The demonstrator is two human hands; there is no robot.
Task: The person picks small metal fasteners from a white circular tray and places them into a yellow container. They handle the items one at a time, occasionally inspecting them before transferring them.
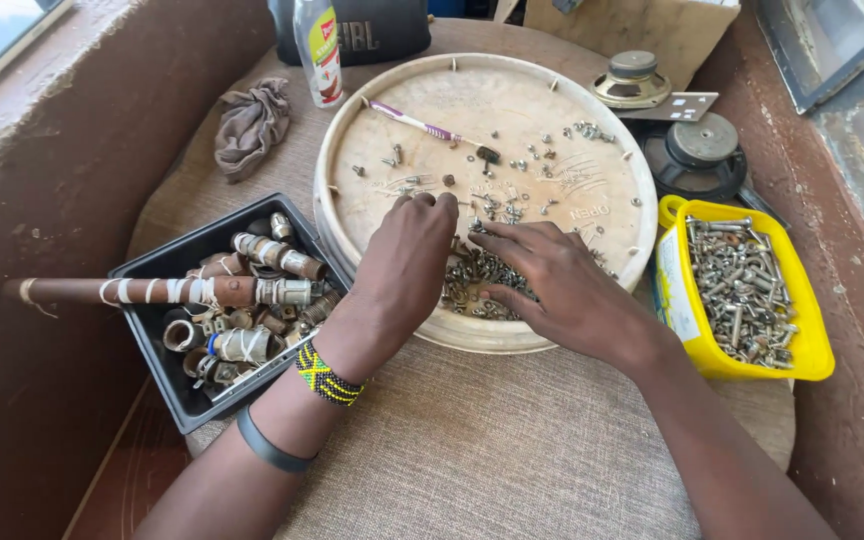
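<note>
A round beige lid [592,180] lies upturned on the cloth-covered table, with small nuts, screws and washers scattered in it and a pile [477,275] near its front rim. My left hand [407,265] rests palm down on the lid, fingertips among the loose pieces. Spread over the pile is my right hand [562,280], its fingers touching the small metal parts. Whether either hand pinches a piece is hidden. A purple-and-white toothbrush [422,125] lies in the lid's far part.
A black tray [167,385] of rusty pipe fittings and a long pipe [122,291] sits left. A yellow tub [807,345] of bolts stands right. Speaker parts [697,150], a bottle [319,50], a black speaker and a crumpled rag [250,125] lie at the back.
</note>
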